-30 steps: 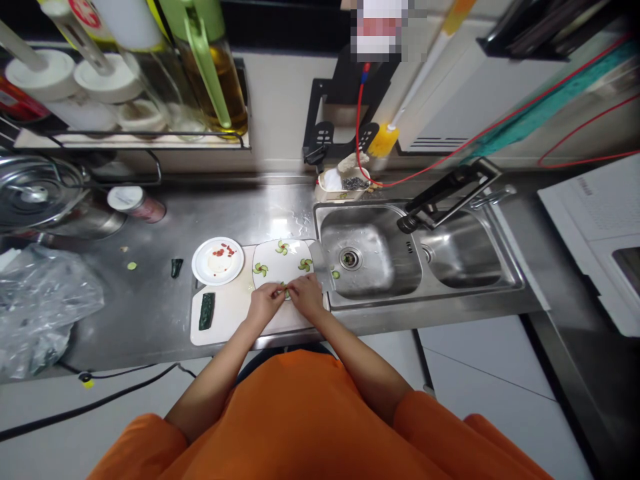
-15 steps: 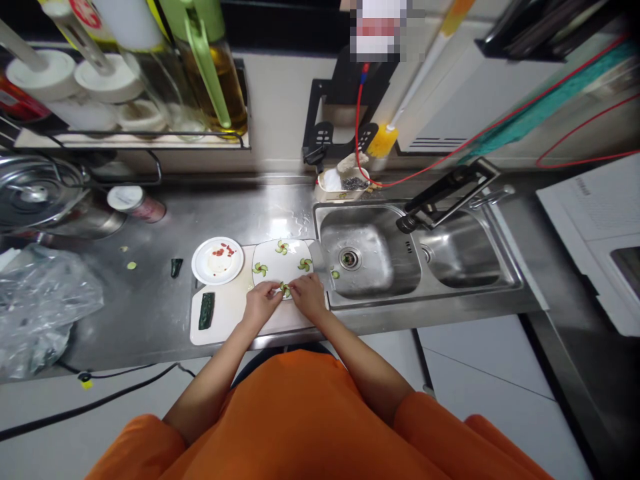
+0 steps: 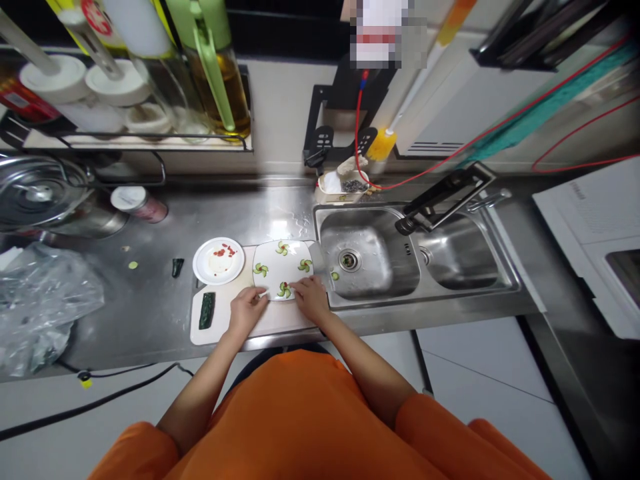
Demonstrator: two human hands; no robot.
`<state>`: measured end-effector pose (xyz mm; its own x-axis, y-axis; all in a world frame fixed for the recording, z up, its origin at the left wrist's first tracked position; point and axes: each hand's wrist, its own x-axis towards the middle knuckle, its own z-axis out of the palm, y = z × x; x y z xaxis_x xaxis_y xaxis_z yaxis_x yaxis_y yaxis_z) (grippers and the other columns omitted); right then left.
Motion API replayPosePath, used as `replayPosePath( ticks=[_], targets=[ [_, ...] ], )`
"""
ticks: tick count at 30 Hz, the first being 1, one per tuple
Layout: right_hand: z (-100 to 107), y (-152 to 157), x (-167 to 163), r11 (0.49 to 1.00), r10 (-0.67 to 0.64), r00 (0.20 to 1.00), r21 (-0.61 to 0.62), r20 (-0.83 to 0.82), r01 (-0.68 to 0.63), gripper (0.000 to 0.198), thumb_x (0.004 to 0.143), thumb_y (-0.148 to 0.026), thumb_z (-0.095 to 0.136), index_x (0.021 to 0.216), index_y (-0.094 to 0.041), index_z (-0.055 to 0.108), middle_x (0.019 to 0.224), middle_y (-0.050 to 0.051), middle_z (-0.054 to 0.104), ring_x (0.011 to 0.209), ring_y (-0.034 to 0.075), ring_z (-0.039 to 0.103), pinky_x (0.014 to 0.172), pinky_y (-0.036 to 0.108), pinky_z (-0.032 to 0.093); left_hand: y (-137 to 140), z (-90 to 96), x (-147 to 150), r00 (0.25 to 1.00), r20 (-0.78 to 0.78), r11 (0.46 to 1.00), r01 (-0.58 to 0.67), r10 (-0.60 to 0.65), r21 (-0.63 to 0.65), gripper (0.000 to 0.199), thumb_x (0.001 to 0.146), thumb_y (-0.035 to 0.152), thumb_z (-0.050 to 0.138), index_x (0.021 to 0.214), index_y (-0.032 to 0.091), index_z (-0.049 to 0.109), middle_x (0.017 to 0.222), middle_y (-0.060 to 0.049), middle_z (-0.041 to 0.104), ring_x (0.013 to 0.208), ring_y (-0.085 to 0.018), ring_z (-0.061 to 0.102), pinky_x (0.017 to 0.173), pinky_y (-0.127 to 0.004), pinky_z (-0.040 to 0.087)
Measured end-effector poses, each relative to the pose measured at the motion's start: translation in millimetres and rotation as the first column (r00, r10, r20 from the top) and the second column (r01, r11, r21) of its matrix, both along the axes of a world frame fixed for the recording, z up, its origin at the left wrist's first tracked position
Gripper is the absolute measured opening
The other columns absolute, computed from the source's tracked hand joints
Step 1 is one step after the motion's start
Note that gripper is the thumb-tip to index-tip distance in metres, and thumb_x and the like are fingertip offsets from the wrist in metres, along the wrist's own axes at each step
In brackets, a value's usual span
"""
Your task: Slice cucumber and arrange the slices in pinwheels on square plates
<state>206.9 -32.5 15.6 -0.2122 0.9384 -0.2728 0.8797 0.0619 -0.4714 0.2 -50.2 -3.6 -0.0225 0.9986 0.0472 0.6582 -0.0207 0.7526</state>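
A white squarish plate (image 3: 267, 252) rests on the cutting board (image 3: 227, 327), bearing several pinwheels of cucumber slices with red bits. Closest to me is the front pinwheel (image 3: 283, 291). My right hand (image 3: 312, 300) is open at the plate's right front, a fingertip beside or touching that pinwheel. By the plate's left front edge is my left hand (image 3: 247, 309), holding nothing, fingers loosely apart; I cannot tell whether it touches the rim. A round white plate (image 3: 200, 267) with red pieces sits to the left, behind a dark green cucumber chunk (image 3: 206, 311).
A knife blade (image 3: 321, 262) lies right of the plate, beside the double sink (image 3: 370, 297). A cucumber end (image 3: 177, 267), a plastic bag (image 3: 47, 300), a canister (image 3: 140, 203) and a lidded pot (image 3: 45, 193) occupy the left counter. Bottles (image 3: 220, 80) stand on a rack above.
Both hands have come off the front pinwheel's slices and moved apart. My left hand has shifted left towards the plate's edge; the red centre of the pinwheel now shows.
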Motion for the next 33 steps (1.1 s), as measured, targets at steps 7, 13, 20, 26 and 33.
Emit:
replayPosePath(
  ticks=[7,13,20,26,33],
  targets=[
    [-1.6,10.3,-12.6,0.998,-0.048,0.996,-0.027,0.069,0.050,0.028,0.094,-0.031,0.043,0.100,-0.025,0.069,0.105,0.006,0.064,0.109,0.025,0.040,0.080,0.034,0.033,12.2,6.2,14.2,1.000,0.008,1.000,-0.017,0.017,-0.024,0.014,0.077,0.025,0.059,0.082,0.018,0.070,0.075,-0.002,0.066,0.063,-0.012,0.055,0.067,-0.025,0.046],
    [-1.2,22.6,-20.1,0.999,-0.032,0.990,-0.032,0.140,0.036,0.029,0.092,-0.038,0.047,0.090,-0.023,0.071,0.101,0.008,0.067,0.110,0.027,0.040,0.082,0.037,0.034,17.6,7.0,15.4,1.000,0.013,1.000,-0.015,0.015,-0.012,0.016,0.078,0.026,0.057,0.082,0.018,0.070,0.077,-0.002,0.067,0.063,-0.012,0.056,0.066,-0.025,0.045],
    [-0.9,27.2,-25.6,0.999,-0.027,0.986,-0.034,0.162,0.033,0.031,0.092,-0.035,0.045,0.088,-0.020,0.072,0.100,0.011,0.067,0.110,0.028,0.041,0.081,0.037,0.035,11.7,1.8,8.9,0.999,0.020,0.998,-0.042,0.043,-0.051,0.014,0.076,0.026,0.058,0.080,0.019,0.070,0.076,-0.002,0.067,0.063,-0.012,0.056,0.066,-0.025,0.046],
    [2.0,27.5,-19.0,0.999,-0.040,0.991,-0.023,0.126,0.043,0.029,0.092,-0.035,0.047,0.088,-0.022,0.072,0.099,0.009,0.066,0.109,0.027,0.041,0.080,0.036,0.034,15.0,0.1,10.6,0.999,0.035,0.999,-0.038,0.040,-0.034,0.016,0.077,0.026,0.058,0.083,0.019,0.071,0.078,-0.003,0.069,0.063,-0.013,0.057,0.066,-0.026,0.048],
    [-1.6,26.5,-6.1,0.998,0.068,0.997,0.012,0.045,-0.069,0.024,0.092,-0.033,0.049,0.091,-0.026,0.072,0.098,0.005,0.066,0.106,0.025,0.041,0.080,0.034,0.032,26.0,-10.6,23.9,0.989,-0.004,0.989,0.148,-0.148,0.006,0.016,0.079,0.024,0.061,0.090,0.022,0.072,0.087,-0.005,0.072,0.083,-0.019,0.063,0.081,-0.033,0.049]
  ],
)
